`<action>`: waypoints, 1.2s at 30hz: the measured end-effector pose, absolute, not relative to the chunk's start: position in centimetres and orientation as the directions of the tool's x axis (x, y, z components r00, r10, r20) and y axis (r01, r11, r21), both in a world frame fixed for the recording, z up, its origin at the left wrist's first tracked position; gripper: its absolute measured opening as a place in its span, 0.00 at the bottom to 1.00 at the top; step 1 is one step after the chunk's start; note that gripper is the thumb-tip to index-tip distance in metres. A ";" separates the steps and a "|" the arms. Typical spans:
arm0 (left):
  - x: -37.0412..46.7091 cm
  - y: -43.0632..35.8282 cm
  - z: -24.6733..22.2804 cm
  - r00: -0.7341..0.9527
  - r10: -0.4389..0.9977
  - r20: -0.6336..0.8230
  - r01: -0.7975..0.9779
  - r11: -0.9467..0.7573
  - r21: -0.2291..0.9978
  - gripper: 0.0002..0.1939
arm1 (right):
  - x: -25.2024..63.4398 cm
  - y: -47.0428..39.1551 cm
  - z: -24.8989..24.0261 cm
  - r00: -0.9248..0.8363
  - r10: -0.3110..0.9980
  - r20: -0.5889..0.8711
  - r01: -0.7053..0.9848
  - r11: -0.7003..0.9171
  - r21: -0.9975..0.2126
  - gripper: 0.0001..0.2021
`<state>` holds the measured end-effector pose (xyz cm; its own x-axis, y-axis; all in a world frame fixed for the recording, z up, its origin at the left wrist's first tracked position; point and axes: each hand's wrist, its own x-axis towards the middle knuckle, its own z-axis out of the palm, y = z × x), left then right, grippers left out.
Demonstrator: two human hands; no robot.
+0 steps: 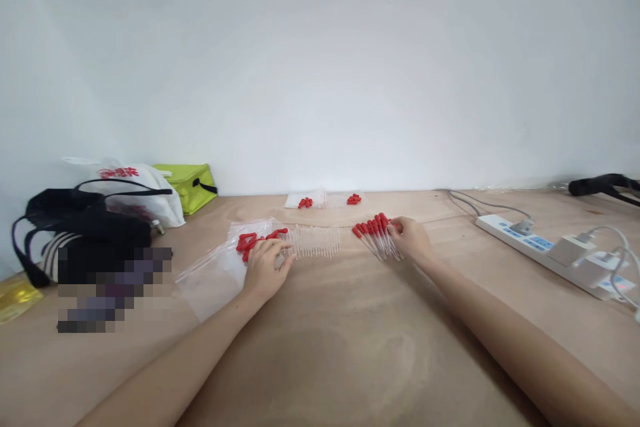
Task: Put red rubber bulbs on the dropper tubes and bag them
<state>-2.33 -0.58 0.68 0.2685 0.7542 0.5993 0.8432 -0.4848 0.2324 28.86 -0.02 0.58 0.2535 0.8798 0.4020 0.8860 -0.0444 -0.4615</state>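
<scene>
My right hand (413, 240) is closed at the right end of a fanned row of glass droppers (373, 235) with red rubber bulbs, its fingertips on the last dropper's bulb. My left hand (267, 268) is over the edge of a clear zip bag (210, 280), thumb and forefinger apart beside the near end of a row of thin clear glass tubes (315, 241). Loose red rubber bulbs (250, 243) lie on the bag just beyond that hand, some partly hidden by its fingers. The tubes lie side by side between my hands.
Two small bags with red bulbs (305, 203) lie near the wall. On the right is a white power strip (540, 250) with plugged-in chargers and cables. A black bag (90, 233), a white plastic bag (167, 203) and a lime-green box bag (193, 190) stand at left.
</scene>
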 end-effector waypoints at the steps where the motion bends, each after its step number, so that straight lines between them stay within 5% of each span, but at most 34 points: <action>1: -2.7 -0.3 0.7 0.242 0.768 0.593 0.873 -0.438 0.212 0.09 | 29.6 0.4 0.4 0.310 0.871 0.382 0.879 -0.110 -0.464 0.13; 11: -4.1 0.3 0.9 0.039 0.852 0.523 0.977 -0.141 0.157 0.11 | 31.0 0.8 -1.1 0.333 0.885 0.326 0.904 -0.200 -0.378 0.13; 18: -4.6 0.9 0.7 0.023 0.847 0.532 0.988 -0.099 0.115 0.13 | 26.7 0.2 -0.2 0.141 0.856 0.498 0.954 0.016 -0.299 0.10; 22: -5.4 1.7 0.3 0.071 0.862 0.502 0.980 -0.155 0.126 0.13 | 22.1 0.9 0.3 0.044 0.948 0.314 0.941 0.066 -0.331 0.11; 36: -5.8 1.7 0.7 0.169 0.845 0.508 0.955 -0.268 0.127 0.10 | 17.2 5.2 0.8 0.224 0.972 0.066 0.873 -0.170 -0.457 0.12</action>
